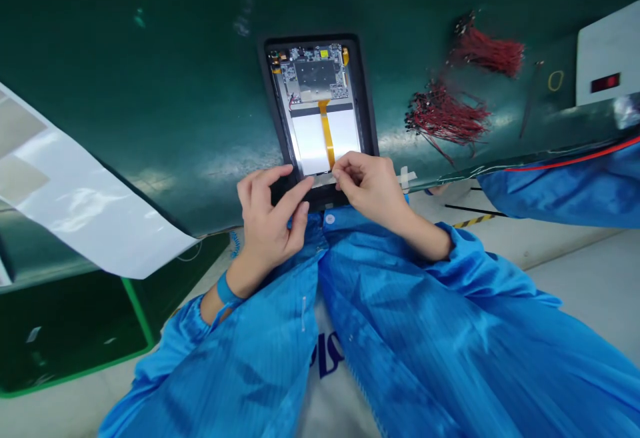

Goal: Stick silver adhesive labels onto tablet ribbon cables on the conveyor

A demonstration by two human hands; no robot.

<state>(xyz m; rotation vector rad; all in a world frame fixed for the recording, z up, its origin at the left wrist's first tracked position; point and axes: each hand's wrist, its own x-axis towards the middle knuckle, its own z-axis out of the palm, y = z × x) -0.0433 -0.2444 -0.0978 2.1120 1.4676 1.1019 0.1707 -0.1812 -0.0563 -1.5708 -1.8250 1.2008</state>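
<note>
An opened tablet (305,138) lies in a black tray (370,115) at the bench's near edge. Its circuit board (315,75) is at the far end, and an orange ribbon cable (327,133) runs down over the silvery battery area. My left hand (273,211) rests at the tablet's near left corner, fingers spread, index fingertip at the lower edge. At the near right, my right hand (373,185) has thumb and forefinger pinched together by the cable's lower end. Whatever is in that pinch is too small to make out.
Two bundles of red wires with black ends, a nearer bundle (445,118) and a farther bundle (487,48), lie to the right. Beyond them are a yellow rubber band (555,81) and a white device (610,58). White sheets (100,191) hang over the left edge. Another person's blue sleeve (565,188) shows at right.
</note>
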